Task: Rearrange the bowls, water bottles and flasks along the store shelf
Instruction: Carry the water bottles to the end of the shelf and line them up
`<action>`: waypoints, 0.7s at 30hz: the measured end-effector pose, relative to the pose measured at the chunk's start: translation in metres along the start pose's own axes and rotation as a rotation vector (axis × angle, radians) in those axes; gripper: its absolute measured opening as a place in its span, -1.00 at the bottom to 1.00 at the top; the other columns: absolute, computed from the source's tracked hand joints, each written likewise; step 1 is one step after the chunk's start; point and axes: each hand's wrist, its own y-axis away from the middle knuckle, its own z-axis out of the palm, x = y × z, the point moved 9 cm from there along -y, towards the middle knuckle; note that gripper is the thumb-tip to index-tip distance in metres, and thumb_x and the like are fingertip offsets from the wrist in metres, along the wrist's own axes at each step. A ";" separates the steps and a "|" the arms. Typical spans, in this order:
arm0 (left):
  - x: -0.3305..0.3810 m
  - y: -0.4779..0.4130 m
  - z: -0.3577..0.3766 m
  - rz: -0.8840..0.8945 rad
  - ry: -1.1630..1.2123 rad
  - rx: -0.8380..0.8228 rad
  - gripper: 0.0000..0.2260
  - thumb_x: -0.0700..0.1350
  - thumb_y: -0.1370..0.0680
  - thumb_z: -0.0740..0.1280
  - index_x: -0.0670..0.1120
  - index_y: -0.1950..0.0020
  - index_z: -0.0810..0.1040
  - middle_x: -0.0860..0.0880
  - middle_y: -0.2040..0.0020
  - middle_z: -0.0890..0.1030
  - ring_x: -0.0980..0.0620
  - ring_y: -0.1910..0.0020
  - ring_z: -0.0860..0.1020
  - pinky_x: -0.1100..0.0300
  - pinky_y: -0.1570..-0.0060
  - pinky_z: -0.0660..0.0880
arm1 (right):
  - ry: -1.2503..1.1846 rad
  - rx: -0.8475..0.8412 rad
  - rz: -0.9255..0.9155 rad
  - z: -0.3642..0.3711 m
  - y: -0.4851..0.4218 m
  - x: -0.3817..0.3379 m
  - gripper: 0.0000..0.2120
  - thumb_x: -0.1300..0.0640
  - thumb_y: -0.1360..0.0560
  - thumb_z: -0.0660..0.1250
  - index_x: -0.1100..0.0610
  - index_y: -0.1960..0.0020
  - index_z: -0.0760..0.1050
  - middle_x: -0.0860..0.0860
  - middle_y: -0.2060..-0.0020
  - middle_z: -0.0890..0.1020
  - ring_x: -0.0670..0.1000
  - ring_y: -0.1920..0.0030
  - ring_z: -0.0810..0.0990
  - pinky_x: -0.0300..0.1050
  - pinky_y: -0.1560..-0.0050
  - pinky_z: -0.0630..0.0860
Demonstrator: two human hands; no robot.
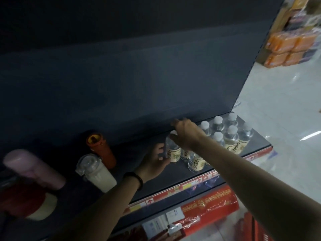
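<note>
Both my forearms out front, left hand (154, 162) wrapped round a water bottle (172, 150) mid-shelf, right hand (186, 132) loosely cupped over its cap, bare dark shelf (139, 173) leftward before the flasks (100, 150), other bottles (229, 134) crowd the right edge

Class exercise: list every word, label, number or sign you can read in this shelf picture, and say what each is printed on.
No text here reads clearly.
Water bottles: cream labels with dark vertical characters, too blurred to read.
Shelf edge strip: white arrows on red, tags unreadable.
Red package below: gold ornament, illegible.
</note>
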 end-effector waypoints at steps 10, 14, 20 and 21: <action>0.000 0.105 -0.090 0.071 -0.377 -0.015 -0.77 -0.01 -0.68 0.39 -0.03 -0.31 0.63 0.08 -0.14 0.69 0.19 -0.12 0.64 0.14 -0.26 0.58 | -0.023 -0.013 -0.336 0.002 0.026 -0.156 -0.41 -0.23 -0.62 0.32 0.00 -0.55 0.32 0.11 -0.35 0.54 0.22 -0.28 0.60 0.11 -0.21 0.60; -0.030 0.187 -0.148 0.028 -0.523 0.029 -0.70 0.16 -0.62 0.38 0.00 -0.20 0.69 0.08 -0.11 0.74 0.17 -0.10 0.67 0.08 -0.25 0.59 | -0.030 -0.023 -0.455 0.016 0.049 -0.248 -0.44 -0.18 -0.64 0.31 0.00 -0.56 0.32 0.10 -0.31 0.53 0.20 -0.25 0.59 0.07 -0.15 0.59; -0.095 0.327 -0.281 -0.113 -0.568 0.197 -0.76 0.05 -0.67 0.37 -0.07 -0.21 0.69 -0.03 -0.06 0.73 0.09 0.07 0.67 0.27 0.00 0.60 | -0.067 -0.073 -0.596 0.060 0.111 -0.421 -0.50 -0.25 -0.59 0.33 -0.03 -0.43 0.46 0.06 -0.27 0.63 0.13 -0.23 0.64 0.08 -0.17 0.60; -0.106 0.353 -0.307 -0.116 -0.621 0.251 -0.78 0.05 -0.66 0.38 -0.05 -0.18 0.70 -0.02 -0.04 0.74 0.10 0.07 0.66 0.26 0.01 0.57 | -0.083 -0.105 -0.620 0.072 0.123 -0.451 -0.55 -0.25 -0.58 0.33 -0.04 -0.37 0.48 0.04 -0.24 0.63 0.14 -0.20 0.64 0.08 -0.13 0.61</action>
